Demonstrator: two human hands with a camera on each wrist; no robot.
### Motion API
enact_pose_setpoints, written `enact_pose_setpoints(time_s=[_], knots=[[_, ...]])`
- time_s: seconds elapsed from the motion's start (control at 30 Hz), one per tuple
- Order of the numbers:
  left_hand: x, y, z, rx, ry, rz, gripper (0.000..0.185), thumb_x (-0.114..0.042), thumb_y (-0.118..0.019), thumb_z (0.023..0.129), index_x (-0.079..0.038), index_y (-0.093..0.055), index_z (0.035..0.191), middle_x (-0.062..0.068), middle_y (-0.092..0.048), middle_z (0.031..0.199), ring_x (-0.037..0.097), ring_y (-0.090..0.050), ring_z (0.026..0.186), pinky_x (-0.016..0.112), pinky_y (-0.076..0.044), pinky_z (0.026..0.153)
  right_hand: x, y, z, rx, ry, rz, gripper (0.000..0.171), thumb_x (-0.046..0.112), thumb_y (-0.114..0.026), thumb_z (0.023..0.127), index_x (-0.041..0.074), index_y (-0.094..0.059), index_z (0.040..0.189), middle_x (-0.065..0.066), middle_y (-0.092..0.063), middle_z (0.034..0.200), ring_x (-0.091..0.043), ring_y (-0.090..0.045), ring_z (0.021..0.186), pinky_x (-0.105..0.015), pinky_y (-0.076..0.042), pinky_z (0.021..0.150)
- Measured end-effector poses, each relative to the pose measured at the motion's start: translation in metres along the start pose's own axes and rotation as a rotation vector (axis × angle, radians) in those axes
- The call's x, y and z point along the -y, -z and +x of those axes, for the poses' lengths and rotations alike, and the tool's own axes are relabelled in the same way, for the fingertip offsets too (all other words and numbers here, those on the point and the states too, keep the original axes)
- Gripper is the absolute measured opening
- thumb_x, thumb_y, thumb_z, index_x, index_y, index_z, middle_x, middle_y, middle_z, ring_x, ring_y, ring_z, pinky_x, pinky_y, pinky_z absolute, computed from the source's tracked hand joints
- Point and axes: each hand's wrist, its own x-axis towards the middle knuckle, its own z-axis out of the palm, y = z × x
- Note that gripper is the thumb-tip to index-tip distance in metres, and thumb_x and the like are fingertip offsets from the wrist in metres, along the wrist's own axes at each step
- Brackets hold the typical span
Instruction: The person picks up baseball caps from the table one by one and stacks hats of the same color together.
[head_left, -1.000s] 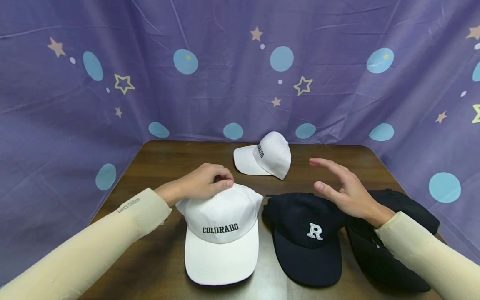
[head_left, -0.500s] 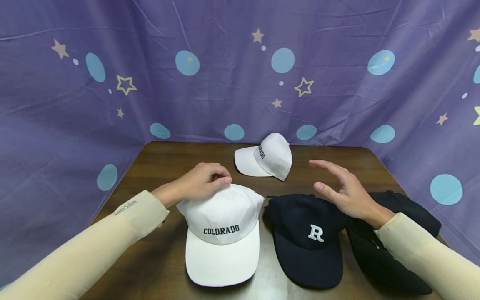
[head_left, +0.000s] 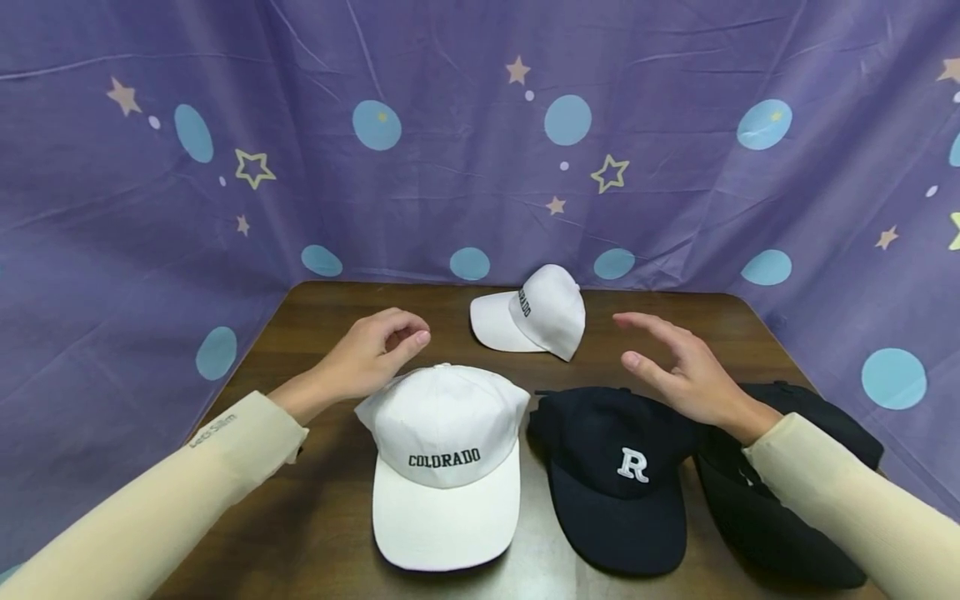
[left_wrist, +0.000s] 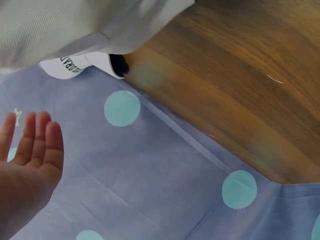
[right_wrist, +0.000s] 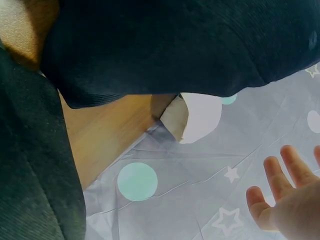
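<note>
In the head view, my left hand (head_left: 371, 354) hovers behind and to the left of the crown of a white baseball cap (head_left: 446, 508) lettered COLORADO. Its fingers are loosely bent, with nothing between them. My right hand (head_left: 693, 375) is raised behind a navy cap (head_left: 615, 525) with a white R, thumb and fingers spread and holding nothing. A black cap (head_left: 821, 421) lies at the far right, partly covered by the right sleeve. In the right wrist view the navy cap (right_wrist: 175, 50) fills the top, with the open fingers (right_wrist: 280, 180) at lower right.
A second white COLORADO cap (head_left: 551, 308) sits at the back of the brown wooden table (head_left: 337, 317), its brim pointing left. A purple cloth (head_left: 465, 125) with stars and blue dots hangs behind and at the sides. The three front caps stand side by side, brims toward me.
My left hand has lifted off the front white cap's crown and moved up and left. The right hand has shifted only slightly. The caps stay where they were.
</note>
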Motion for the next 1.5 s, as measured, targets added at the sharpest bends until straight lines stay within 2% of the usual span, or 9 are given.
enact_pose_setpoints(time_s=[0.2,0.43,0.57,0.83,1.03,1.23,1.5], knots=[[0.001,0.006,-0.009,-0.013,0.037,0.064,0.040,-0.042,-0.051,0.108,-0.011,-0.065,0.129,0.005,-0.064,0.128,0.027,-0.061,0.115,0.049,-0.051,0.093,0.001,0.000,0.006,0.006,-0.029,0.006,0.048,0.017,-0.066,0.101,0.022,-0.055,0.147,-0.005,-0.058,0.145,-0.021,-0.051,0.135,-0.021,-0.037,0.105],[-0.001,0.009,-0.023,-0.033,0.022,0.105,0.042,-0.042,-0.048,0.109,-0.010,-0.063,0.131,0.008,-0.061,0.136,0.032,-0.054,0.130,0.057,-0.044,0.105,0.002,-0.003,0.017,0.047,-0.076,0.021,0.045,0.025,-0.064,0.103,0.021,-0.055,0.147,-0.001,-0.058,0.145,-0.024,-0.051,0.136,-0.052,-0.041,0.106],[0.001,0.009,-0.032,-0.058,0.029,0.119,0.042,-0.042,-0.048,0.108,-0.010,-0.063,0.131,0.007,-0.061,0.135,0.031,-0.053,0.130,0.056,-0.045,0.103,0.002,-0.005,0.024,0.071,-0.121,0.017,0.045,0.032,-0.062,0.103,0.021,-0.055,0.146,-0.003,-0.059,0.142,-0.028,-0.053,0.133,-0.058,-0.041,0.105],[0.001,0.010,-0.044,-0.061,0.057,0.132,0.045,-0.044,-0.046,0.109,-0.009,-0.061,0.134,0.008,-0.060,0.136,0.032,-0.051,0.133,0.058,-0.042,0.106,0.000,-0.006,0.041,0.122,-0.230,0.004,0.050,0.045,-0.059,0.104,0.017,-0.054,0.146,-0.011,-0.062,0.135,-0.033,-0.054,0.130,-0.060,-0.041,0.105],[0.001,0.008,-0.050,-0.069,0.065,0.138,0.046,-0.042,-0.046,0.109,-0.008,-0.060,0.136,0.010,-0.060,0.138,0.034,-0.050,0.134,0.059,-0.041,0.108,-0.003,-0.008,0.055,0.143,-0.267,-0.006,0.056,0.052,-0.057,0.102,0.017,-0.055,0.146,-0.010,-0.065,0.132,-0.035,-0.055,0.130,-0.059,-0.043,0.105],[0.004,0.007,-0.055,-0.077,0.067,0.127,0.046,-0.041,-0.046,0.109,-0.008,-0.057,0.139,0.010,-0.060,0.138,0.034,-0.051,0.134,0.059,-0.041,0.108,-0.009,-0.016,0.070,0.194,-0.343,-0.007,0.068,0.063,-0.054,0.099,0.015,-0.054,0.146,-0.011,-0.064,0.134,-0.034,-0.057,0.129,-0.057,-0.045,0.105],[0.009,0.004,-0.062,-0.104,0.071,0.121,0.045,-0.039,-0.048,0.109,-0.006,-0.058,0.138,0.012,-0.061,0.137,0.034,-0.053,0.131,0.058,-0.041,0.107,-0.021,-0.027,0.089,0.245,-0.414,-0.045,0.078,0.068,-0.052,0.098,0.007,-0.051,0.148,-0.016,-0.064,0.132,-0.035,-0.058,0.125,-0.056,-0.046,0.104]])
